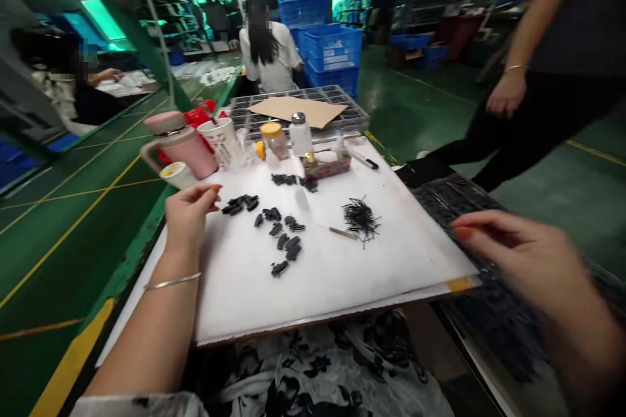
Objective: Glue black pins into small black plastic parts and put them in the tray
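My left hand (190,214) is over the left side of the white-covered tabletop (235,303), thumb and fingers drawn together. Whatever they may pinch is hidden. Just right of its fingertips lies a cluster of small black plastic parts (239,204). More loose black parts (292,249) are scattered toward the middle. My right hand (518,251) is raised beyond the table's right edge, blurred, with thumb and fingertips pinched together; I cannot make out anything in them. Beneath it are dark pieces in clear plastic (447,202). A pile of thin black pins (360,218) lies beside a slim brass-coloured rod (343,232).
A pink flask (188,150), white cup (221,140), yellow-lidded jar (274,139), white bottle (300,135) and small box (327,166) line the back. Behind them is a divided tray (359,118) with cardboard (298,109). A person (552,58) stands at right; blue crates (332,49) are stacked beyond.
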Action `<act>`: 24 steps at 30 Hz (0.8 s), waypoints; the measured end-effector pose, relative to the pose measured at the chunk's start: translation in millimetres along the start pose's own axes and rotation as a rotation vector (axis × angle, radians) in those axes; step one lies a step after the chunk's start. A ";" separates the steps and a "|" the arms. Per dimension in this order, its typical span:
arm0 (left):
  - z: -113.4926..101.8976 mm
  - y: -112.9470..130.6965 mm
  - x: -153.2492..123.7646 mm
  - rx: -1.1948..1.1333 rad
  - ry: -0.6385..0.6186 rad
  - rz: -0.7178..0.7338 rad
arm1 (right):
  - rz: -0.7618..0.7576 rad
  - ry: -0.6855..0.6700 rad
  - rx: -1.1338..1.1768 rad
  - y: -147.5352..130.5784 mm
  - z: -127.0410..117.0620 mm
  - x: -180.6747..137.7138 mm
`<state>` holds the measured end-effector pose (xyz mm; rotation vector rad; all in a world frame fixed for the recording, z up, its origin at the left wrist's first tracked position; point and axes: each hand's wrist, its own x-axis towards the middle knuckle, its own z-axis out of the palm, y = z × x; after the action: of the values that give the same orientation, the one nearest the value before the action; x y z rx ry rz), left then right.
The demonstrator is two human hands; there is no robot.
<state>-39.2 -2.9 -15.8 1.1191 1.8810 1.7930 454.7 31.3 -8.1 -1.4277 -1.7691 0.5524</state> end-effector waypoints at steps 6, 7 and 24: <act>8.1 1.7 1.7 -0.048 -0.093 0.035 | -0.552 -0.507 -0.072 -98.0 122.0 -16.0; 6.8 2.0 1.7 -0.057 -0.102 0.041 | -0.590 -0.498 -0.134 -105.3 135.8 -18.3; 7.3 4.0 1.1 -0.087 -0.193 0.130 | -0.619 -0.519 -0.324 -125.6 176.1 -21.6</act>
<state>-33.5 2.7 -12.9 1.3566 1.6387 1.7453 240.4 0.2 -27.2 -0.8798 -2.6685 0.3202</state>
